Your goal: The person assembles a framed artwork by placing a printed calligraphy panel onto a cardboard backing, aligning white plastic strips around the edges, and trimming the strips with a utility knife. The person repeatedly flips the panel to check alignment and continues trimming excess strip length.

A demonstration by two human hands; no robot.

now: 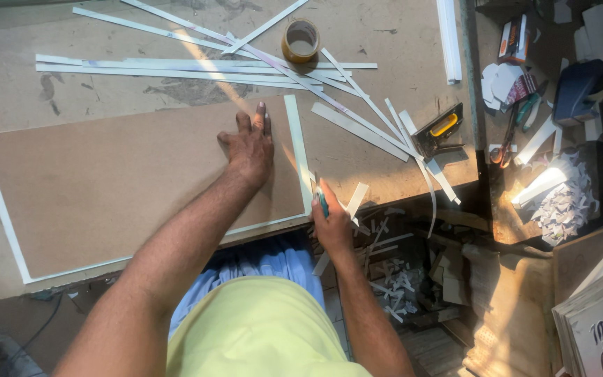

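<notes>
A brown board (120,188) edged with a pale border strip (296,143) lies flat on the workbench. My left hand (249,146) presses palm-down on the board's right part, fingers spread, close to the border strip. My right hand (331,220) is at the board's near right corner, closed around a small blue-handled cutter (322,202) whose tip meets the strip's lower end. A short offcut (354,199) sticks out beside that hand.
Several long white strips (197,68) lie across the bench behind the board, with a brown tape roll (301,40) and a yellow-handled staple gun (440,130). Scissors (507,143), a blue tape dispenser (581,87) and paper scraps (567,202) sit at right; offcuts (396,279) litter the floor.
</notes>
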